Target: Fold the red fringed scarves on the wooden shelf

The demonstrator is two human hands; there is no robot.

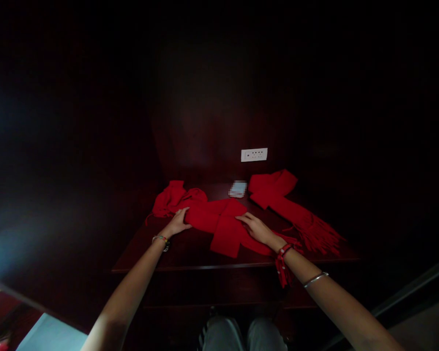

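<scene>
A red scarf (225,239) lies folded across itself on the dark wooden desk (201,258), near its front edge. At its left end, my left hand (178,223) touches the cloth with thumb and fingers apart. My right hand (255,227) rests over the scarf's right part, its fingers stretched out and lying on the fabric. Part of the scarf is hidden under that hand and wrist, and fringe shows beyond. Just behind my left hand is a bunched red cloth (168,199). To the right lies another red scarf (278,197), folded at the top, its fringe spread toward the front right.
A pale, blurred-out flat object (237,188) sits behind the middle scarf. On the dark back wall is a white socket panel (254,155). Dark panels enclose the desk at both sides. My legs (225,336) are below the front edge.
</scene>
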